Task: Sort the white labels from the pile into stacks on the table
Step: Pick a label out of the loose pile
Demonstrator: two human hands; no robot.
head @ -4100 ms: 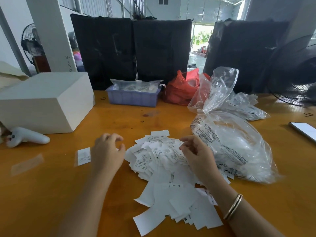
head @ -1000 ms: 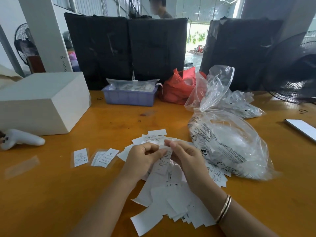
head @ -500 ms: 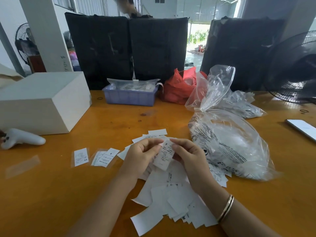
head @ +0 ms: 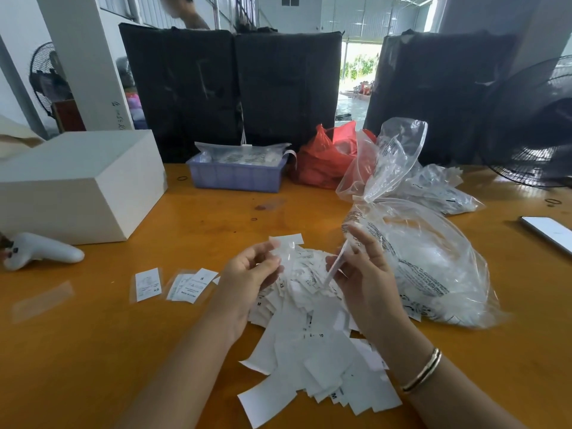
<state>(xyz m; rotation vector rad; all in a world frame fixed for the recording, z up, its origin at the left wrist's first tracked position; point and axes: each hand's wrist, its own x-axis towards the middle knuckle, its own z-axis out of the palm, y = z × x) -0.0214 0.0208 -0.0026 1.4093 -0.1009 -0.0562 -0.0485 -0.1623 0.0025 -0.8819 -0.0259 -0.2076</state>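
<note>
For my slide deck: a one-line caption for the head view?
Right hand pinches a label above the pile; left hand holds another.

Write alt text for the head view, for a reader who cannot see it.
Over a pile of white labels on an orange table, the right hand pinches one label edge-on while the left hand holds a clear sleeve. Two small label stacks lie left; a clear bag lies right.
</note>
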